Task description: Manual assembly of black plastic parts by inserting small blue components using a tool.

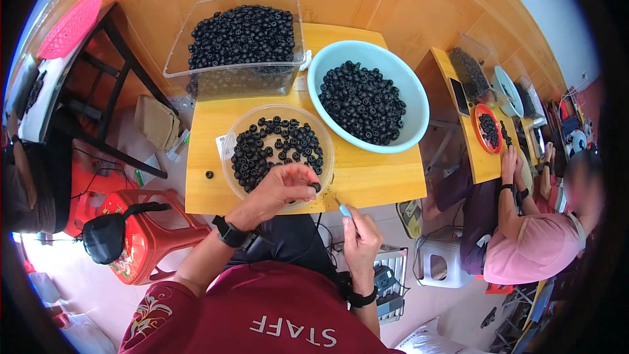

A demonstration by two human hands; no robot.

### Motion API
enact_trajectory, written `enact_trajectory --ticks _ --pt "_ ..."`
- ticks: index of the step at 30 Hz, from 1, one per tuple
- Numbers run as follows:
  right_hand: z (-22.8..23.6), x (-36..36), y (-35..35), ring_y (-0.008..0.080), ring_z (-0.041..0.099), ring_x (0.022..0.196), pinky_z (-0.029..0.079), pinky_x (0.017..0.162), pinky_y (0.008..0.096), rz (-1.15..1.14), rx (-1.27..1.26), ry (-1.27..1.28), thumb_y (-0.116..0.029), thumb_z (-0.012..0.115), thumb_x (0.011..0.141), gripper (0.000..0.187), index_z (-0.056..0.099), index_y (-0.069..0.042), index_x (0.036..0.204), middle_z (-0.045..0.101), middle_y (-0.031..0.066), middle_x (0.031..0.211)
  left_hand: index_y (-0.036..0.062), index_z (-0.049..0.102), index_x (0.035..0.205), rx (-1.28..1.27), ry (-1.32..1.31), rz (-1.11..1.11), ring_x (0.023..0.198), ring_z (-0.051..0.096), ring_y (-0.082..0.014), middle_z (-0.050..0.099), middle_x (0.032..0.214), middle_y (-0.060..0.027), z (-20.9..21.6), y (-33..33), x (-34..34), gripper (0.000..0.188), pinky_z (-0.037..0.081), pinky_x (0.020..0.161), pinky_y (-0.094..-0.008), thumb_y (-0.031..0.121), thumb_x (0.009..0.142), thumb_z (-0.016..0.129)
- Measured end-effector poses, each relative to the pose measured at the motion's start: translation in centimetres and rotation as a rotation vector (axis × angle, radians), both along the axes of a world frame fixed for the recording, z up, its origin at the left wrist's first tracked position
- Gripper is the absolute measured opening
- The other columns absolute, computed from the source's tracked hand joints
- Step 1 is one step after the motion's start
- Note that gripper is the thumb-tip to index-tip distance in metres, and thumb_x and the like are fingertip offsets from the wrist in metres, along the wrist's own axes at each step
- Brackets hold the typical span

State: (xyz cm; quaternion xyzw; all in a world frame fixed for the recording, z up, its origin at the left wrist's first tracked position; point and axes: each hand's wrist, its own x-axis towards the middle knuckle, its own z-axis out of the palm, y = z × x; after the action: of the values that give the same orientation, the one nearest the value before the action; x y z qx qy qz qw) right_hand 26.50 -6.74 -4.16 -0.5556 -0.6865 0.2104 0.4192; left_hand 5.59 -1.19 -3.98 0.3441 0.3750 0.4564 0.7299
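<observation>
One black ring (316, 187) is pinched in the left hand (283, 187) over the clear round bowl (230, 151) on the counter (367, 177), the right hand (359, 239) closed on a small blue tool (344, 210); bowl judged still largely full.

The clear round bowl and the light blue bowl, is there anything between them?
No. In the head view, the clear round bowl and light blue bowl sit almost rim to rim, with only bare wooden table.
</observation>
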Motion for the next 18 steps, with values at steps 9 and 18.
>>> enact_trajectory --ticks 9,18 --pt "1.3 -1.9 0.1 0.0239 0.056 0.056 0.043 0.052 0.0331 0.049 0.042 -0.008 -0.007 0.067 0.082 0.021 0.067 -0.002 0.103 0.057 0.0110 0.068 0.0040 0.060 0.103 -0.129 -0.442 -0.034 0.083 0.064 -0.0110 0.064 0.093 -0.0024 -1.1 -1.6 1.4 0.020 0.053 0.079 -0.0232 0.004 0.084 0.067" --pt "1.2 -2.1 0.0 0.0241 0.056 0.056 0.043 0.052 0.0339 0.032 0.070 -0.024 -0.006 0.068 0.081 0.022 0.067 -0.003 0.103 0.056 0.0110 0.068 0.0049 0.059 0.103 -0.128 -0.479 -0.050 0.085 0.065 -0.0118 0.064 0.094 -0.0025 -1.3 -1.9 1.4 0.020 0.053 0.079 -0.0225 0.003 0.085 0.066"
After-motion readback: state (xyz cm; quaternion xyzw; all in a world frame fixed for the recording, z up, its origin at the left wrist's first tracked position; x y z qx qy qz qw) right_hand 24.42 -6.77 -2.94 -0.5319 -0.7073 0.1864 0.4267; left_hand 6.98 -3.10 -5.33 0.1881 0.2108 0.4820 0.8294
